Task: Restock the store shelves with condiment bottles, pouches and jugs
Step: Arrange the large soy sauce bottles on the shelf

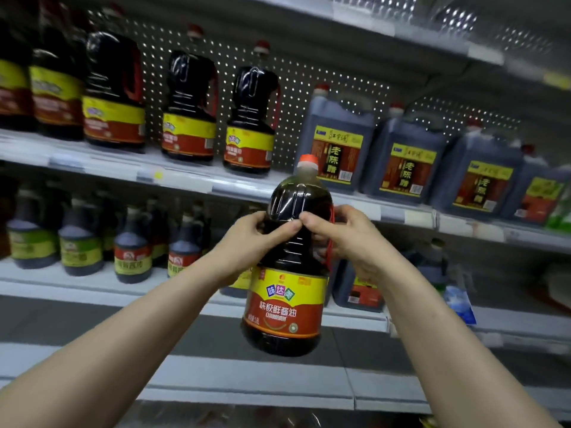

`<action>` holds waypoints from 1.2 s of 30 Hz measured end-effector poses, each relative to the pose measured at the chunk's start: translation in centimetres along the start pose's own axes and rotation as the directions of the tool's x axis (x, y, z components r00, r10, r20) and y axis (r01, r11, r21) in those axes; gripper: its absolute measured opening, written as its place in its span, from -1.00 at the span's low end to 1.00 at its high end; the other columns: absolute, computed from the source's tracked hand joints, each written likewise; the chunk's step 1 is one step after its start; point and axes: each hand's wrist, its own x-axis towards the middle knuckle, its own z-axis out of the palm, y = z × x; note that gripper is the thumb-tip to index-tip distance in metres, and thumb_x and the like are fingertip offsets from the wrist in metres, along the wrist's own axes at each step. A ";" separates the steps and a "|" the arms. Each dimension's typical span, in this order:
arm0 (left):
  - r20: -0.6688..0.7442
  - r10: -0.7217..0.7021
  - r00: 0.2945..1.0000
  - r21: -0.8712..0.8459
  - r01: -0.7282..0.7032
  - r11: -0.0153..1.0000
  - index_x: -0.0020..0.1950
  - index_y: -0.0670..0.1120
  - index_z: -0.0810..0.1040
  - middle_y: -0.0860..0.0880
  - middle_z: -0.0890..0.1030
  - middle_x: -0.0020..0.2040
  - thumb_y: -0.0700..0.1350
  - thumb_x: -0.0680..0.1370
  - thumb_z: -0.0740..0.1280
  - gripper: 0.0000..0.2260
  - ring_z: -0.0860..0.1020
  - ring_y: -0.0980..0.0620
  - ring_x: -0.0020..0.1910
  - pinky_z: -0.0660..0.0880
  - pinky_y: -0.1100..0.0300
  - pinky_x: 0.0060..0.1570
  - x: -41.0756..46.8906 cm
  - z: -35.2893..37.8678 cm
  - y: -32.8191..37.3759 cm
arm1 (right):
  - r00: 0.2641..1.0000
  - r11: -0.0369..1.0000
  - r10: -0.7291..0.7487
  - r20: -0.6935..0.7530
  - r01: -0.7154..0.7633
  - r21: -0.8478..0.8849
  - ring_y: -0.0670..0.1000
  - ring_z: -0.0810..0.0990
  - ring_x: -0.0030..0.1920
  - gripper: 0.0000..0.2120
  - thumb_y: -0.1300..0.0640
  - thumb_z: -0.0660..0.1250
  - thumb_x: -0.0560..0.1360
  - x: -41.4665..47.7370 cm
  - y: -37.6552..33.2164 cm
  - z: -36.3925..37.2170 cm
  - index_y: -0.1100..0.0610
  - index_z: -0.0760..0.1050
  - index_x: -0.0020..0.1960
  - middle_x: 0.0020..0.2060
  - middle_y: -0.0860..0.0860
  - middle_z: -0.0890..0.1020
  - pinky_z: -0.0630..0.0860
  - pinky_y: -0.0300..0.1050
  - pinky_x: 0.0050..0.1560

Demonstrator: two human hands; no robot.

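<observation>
1. Store shelves point(182, 180) fill the back.
2. Left hand point(256, 239) and right hand point(349, 239) curl fingers round a soy sauce jug point(287, 304), held in the air.
3. Next, it likely goes beside the matching jugs point(250, 118), far up.

right hand point(349, 239) fingers partly hidden behind soy sauce jug point(285, 304), lower-shelf bottles point(80, 242) blurred, labels unreadable, far-left jugs point(12, 78) cut by edge
</observation>
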 end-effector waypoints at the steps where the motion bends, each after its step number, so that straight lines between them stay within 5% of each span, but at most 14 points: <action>1: -0.006 0.022 1.000 0.009 -0.022 1.000 0.21 -0.04 0.59 -0.02 0.72 0.03 0.21 0.32 0.50 -0.45 0.69 0.03 0.02 0.61 0.14 0.04 0.7 -1.3 0.7 | 1.000 1.000 -0.018 0.004 0.018 -0.001 0.07 0.70 -0.01 -0.32 -0.13 0.61 0.25 1.0 -1.1 0.8 0.17 0.47 0.22 0.03 0.12 0.68 0.62 0.03 -0.04; 8: -0.011 0.157 0.987 0.044 -0.157 0.987 0.21 -0.03 0.57 -0.02 0.72 0.03 0.20 0.32 0.47 -0.47 0.70 0.03 0.01 0.62 0.19 -0.03 5.4 -7.7 4.9 | 0.983 0.977 -0.183 -0.006 0.181 -0.116 -0.06 0.66 0.06 -0.12 -0.29 0.55 0.10 5.8 -7.0 4.4 0.14 0.47 0.28 0.08 0.01 0.66 0.64 -0.08 -0.05; 12: -0.035 0.233 0.972 0.069 -0.230 0.971 0.14 -0.01 0.59 0.03 0.73 -0.02 0.17 0.34 0.47 -0.55 0.70 0.09 -0.03 0.60 0.29 -0.14 8.0 -10.4 7.5 | 0.973 0.973 -0.225 -0.040 0.223 -0.055 -0.14 0.70 -0.14 -0.34 -0.09 0.60 0.31 8.8 -10.1 6.2 0.19 0.47 0.26 -0.02 0.00 0.66 0.58 -0.21 -0.23; 16: 0.005 0.271 0.962 0.059 -0.271 0.961 0.20 -0.06 0.57 0.01 0.72 0.01 0.14 0.36 0.47 -0.51 0.69 0.08 -0.01 0.60 0.27 -0.10 10.2 -12.7 9.8 | 0.954 0.957 -0.286 -0.094 0.289 0.018 -0.03 0.72 -0.02 -0.43 0.02 0.60 0.34 11.1 -12.5 7.5 0.20 0.48 0.24 0.02 0.05 0.70 0.59 -0.19 -0.18; 19: 0.026 0.316 0.948 0.083 -0.318 0.945 0.23 -0.08 0.56 -0.03 0.71 0.07 0.17 0.34 0.48 -0.45 0.68 0.05 0.05 0.61 0.16 0.05 11.5 -14.0 11.5 | 0.935 0.941 -0.333 -0.125 0.337 0.014 -0.04 0.72 -0.02 -0.32 -0.01 0.61 0.29 12.3 -14.3 8.3 0.23 0.45 0.29 0.02 0.04 0.69 0.60 -0.17 -0.13; 26: 0.015 0.354 0.935 0.118 -0.354 0.928 0.25 -0.11 0.55 -0.03 0.70 0.07 0.01 0.52 0.44 -0.64 0.69 0.10 0.01 0.60 0.28 -0.05 15.0 -15.9 12.7 | 0.920 0.929 -0.369 -0.135 0.370 -0.016 -0.11 0.69 -0.14 -0.42 0.06 0.59 0.39 15.7 -16.3 8.8 0.26 0.45 0.29 0.00 0.05 0.66 0.56 -0.20 -0.21; 36: 0.002 0.356 0.935 0.149 -0.352 0.924 0.23 -0.02 0.56 0.04 0.71 0.03 0.22 0.34 0.45 -0.46 0.68 0.15 0.00 0.58 0.34 -0.12 17.6 -16.4 11.2 | 0.930 0.932 -0.362 -0.069 0.360 -0.041 -0.11 0.68 -0.08 -0.39 0.04 0.57 0.41 19.0 -15.3 8.2 0.25 0.41 0.33 0.00 0.02 0.65 0.58 -0.21 -0.18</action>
